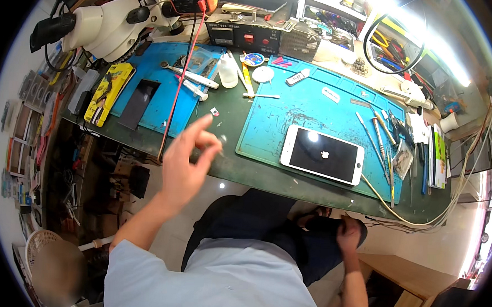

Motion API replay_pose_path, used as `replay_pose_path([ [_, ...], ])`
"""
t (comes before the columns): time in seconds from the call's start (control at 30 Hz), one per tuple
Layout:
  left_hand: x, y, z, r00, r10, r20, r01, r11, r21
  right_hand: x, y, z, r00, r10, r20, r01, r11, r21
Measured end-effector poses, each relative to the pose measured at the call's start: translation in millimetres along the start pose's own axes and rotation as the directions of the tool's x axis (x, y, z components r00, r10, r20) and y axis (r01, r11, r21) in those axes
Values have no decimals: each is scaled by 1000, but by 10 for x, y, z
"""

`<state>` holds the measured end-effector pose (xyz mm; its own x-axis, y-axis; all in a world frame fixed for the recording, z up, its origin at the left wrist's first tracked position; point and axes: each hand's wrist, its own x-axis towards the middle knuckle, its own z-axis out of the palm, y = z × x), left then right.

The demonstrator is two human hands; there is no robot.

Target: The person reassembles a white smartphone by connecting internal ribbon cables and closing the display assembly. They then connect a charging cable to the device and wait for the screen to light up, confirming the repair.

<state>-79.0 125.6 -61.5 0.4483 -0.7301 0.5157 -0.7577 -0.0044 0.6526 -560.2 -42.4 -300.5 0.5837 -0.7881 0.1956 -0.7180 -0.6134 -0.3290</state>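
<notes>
My left hand [185, 164] is raised over the bench's front edge, left of the phone. Its thumb and a finger meet in a pinch while another finger points up; anything between the tips is too small to make out. My right hand [351, 234] rests on my right knee below the bench, fingers loosely laid and apparently empty. A white smartphone [322, 155] lies face up on the blue work mat [258, 133], its dark screen showing a small white logo. A small red-and-white piece [215, 112] lies just beyond my left hand.
A clear bottle [228, 72], syringe [192, 88] and yellow package [109, 93] lie on the left. A microscope [99, 29] overhangs that side. Screwdrivers and tweezers [377, 141] lie right of the phone. A pale cable [401, 216] loops along the right edge. A power supply [246, 35] stands behind.
</notes>
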Motion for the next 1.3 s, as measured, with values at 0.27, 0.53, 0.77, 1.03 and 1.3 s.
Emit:
replay_pose_path([
  [0.27, -1225, 582, 892, 763, -310, 567, 646, 403, -648, 293, -2447, -541, 1000, -13, -14, 19, 482, 876],
  [0.53, -1215, 515, 1246, 250, -360, 899, 936, -148, -319, 344, -2369, -613, 990, 102, -95, -21, 783, 622],
  [0.77, -1333, 478, 1263, 159, -329, 931, 939, -241, -246, 256, -2240, -525, 993, 49, -104, 9, 873, 488],
  [1.03, -543, 328, 398, 848, 529, 13, -529, 848, -37, 140, -2103, -462, 972, 234, -2, -185, 774, 606],
  [1.3, 123, -312, -273, 983, 131, 132, -183, 806, 564, 155, -2129, -362, 988, 157, 6, -129, 789, 600],
])
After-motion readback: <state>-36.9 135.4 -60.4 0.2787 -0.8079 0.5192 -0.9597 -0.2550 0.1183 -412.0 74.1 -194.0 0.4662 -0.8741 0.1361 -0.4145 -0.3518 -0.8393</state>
